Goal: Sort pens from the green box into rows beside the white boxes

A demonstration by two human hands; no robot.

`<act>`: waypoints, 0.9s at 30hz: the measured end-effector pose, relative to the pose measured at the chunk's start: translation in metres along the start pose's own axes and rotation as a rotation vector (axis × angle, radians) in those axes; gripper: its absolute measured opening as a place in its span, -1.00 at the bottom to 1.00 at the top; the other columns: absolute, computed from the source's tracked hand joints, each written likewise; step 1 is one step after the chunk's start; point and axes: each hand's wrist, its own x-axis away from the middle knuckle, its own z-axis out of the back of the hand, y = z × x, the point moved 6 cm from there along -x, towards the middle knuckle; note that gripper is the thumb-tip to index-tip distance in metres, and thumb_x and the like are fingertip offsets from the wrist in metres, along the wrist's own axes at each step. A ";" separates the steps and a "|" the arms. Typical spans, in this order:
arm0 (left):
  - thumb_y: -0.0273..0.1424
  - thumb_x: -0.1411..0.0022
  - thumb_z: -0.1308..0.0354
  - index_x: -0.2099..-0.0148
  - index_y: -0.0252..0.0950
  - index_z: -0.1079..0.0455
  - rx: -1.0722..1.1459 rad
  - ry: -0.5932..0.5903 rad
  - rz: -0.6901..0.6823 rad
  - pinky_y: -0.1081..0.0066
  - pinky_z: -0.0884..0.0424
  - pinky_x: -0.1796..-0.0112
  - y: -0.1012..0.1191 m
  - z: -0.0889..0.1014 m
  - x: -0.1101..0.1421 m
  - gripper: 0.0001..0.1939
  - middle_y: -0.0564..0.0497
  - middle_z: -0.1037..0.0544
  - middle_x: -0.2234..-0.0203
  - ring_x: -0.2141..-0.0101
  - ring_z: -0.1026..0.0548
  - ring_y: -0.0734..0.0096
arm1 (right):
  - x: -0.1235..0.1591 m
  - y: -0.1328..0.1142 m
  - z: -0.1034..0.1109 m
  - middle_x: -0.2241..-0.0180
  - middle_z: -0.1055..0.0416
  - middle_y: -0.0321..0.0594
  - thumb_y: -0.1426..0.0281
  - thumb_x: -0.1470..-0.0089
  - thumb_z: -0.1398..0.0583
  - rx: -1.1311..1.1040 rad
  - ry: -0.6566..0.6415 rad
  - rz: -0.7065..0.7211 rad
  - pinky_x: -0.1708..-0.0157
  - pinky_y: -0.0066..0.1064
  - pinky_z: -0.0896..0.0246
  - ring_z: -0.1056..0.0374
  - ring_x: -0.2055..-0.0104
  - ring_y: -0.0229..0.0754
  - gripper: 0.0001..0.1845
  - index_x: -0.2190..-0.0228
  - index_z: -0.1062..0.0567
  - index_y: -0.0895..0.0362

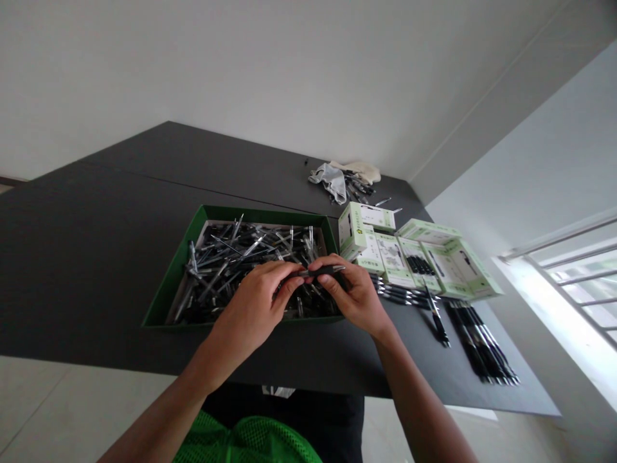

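Note:
A dark pen (315, 272) with a silver tip is held level between my two hands, above the near right part of a green box (166, 289). My left hand (263, 292) pinches its left end between thumb and fingers. At the other end, my right hand (349, 290) grips the pen, and the tip points right. Loose clear and black pens and pen parts (231, 251) lie jumbled in the box below. My fingers hide some of the pen's barrel.
To the right stand green-and-white pen cartons (354, 228), one open carton (463, 267) among them. Rows of black pens (482, 344) and a single pen (438, 318) lie near the table's right end. Pale cloths (330, 180) and more pens (359, 186) are at the back of the dark table (87, 257).

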 end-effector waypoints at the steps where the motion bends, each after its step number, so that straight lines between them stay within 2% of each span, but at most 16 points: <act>1: -0.38 -0.55 -0.09 -0.03 -0.26 -0.58 0.000 0.001 -0.009 0.19 -0.55 0.00 0.001 0.000 0.000 -0.77 -0.11 -0.72 0.08 0.06 -0.67 0.16 | 0.000 0.000 0.000 0.14 -0.63 -0.18 0.27 -0.42 -0.23 0.011 0.002 0.002 0.03 -0.28 -0.45 -0.57 0.12 -0.14 -0.80 0.03 -0.62 0.02; 12: -0.45 -0.52 -0.12 -0.04 -0.24 -0.60 0.000 -0.018 -0.051 0.24 -0.53 0.02 0.003 -0.001 0.002 -0.78 -0.07 -0.70 0.14 0.10 -0.65 0.20 | -0.002 -0.003 0.004 0.30 -0.63 -0.22 0.18 -0.30 -0.36 0.113 0.030 0.027 0.26 -0.27 -0.34 -0.46 0.27 -0.12 -0.79 0.11 -0.71 -0.02; 15: -0.45 -0.52 -0.14 -0.07 -0.24 -0.59 -0.010 -0.032 -0.058 0.21 -0.52 -0.01 0.003 -0.003 0.003 -0.78 -0.08 -0.70 0.09 0.06 -0.65 0.17 | -0.001 -0.002 0.006 0.40 -0.55 -0.25 0.15 -0.29 -0.37 0.196 0.061 0.029 0.28 -0.25 -0.24 -0.40 0.32 -0.13 -0.79 0.25 -0.69 0.02; 17: -0.45 -0.51 -0.16 -0.08 -0.24 -0.59 -0.021 -0.040 -0.059 0.20 -0.51 -0.02 0.004 -0.005 0.004 -0.78 -0.09 -0.70 0.07 0.05 -0.64 0.16 | 0.000 -0.002 0.006 0.47 -0.48 -0.27 0.13 -0.31 -0.34 0.263 0.069 0.038 0.26 -0.23 -0.17 -0.34 0.36 -0.14 -0.69 0.40 -0.61 0.05; 19: -0.44 -0.51 -0.17 -0.08 -0.23 -0.59 -0.034 -0.040 -0.055 0.18 -0.51 -0.03 0.004 -0.006 0.004 -0.79 -0.08 -0.70 0.08 0.05 -0.64 0.16 | 0.000 -0.005 0.004 0.48 -0.45 -0.28 0.11 -0.36 -0.26 0.310 0.030 0.059 0.23 -0.20 -0.11 -0.30 0.36 -0.14 -0.61 0.45 -0.52 0.06; 23: -0.45 -0.51 -0.16 -0.10 -0.26 -0.58 -0.052 -0.037 -0.034 0.15 -0.51 -0.03 0.005 -0.006 0.004 -0.77 -0.09 -0.69 0.08 0.04 -0.63 0.14 | -0.001 -0.011 0.002 0.35 -0.49 -0.26 0.21 -0.32 -0.20 0.329 -0.048 0.082 0.18 -0.18 -0.10 -0.32 0.31 -0.12 -0.81 0.27 -0.47 0.05; 26: -0.47 -0.51 -0.17 -0.09 -0.30 -0.58 -0.071 -0.043 -0.044 0.13 -0.52 -0.01 0.006 -0.005 0.003 -0.78 -0.09 -0.69 0.11 0.06 -0.63 0.13 | -0.001 -0.014 0.004 0.36 -0.45 -0.29 0.33 -0.25 -0.21 0.351 -0.024 0.097 0.19 -0.20 -0.09 -0.30 0.32 -0.14 -0.93 0.28 -0.43 0.05; 27: -0.47 -0.50 -0.17 -0.09 -0.30 -0.58 -0.080 -0.047 -0.054 0.13 -0.52 -0.01 0.007 -0.006 0.003 -0.79 -0.09 -0.69 0.12 0.07 -0.63 0.13 | -0.001 -0.014 0.003 0.39 -0.43 -0.30 0.36 -0.26 -0.21 0.359 -0.023 0.110 0.20 -0.21 -0.08 -0.29 0.33 -0.15 -0.92 0.32 -0.42 0.05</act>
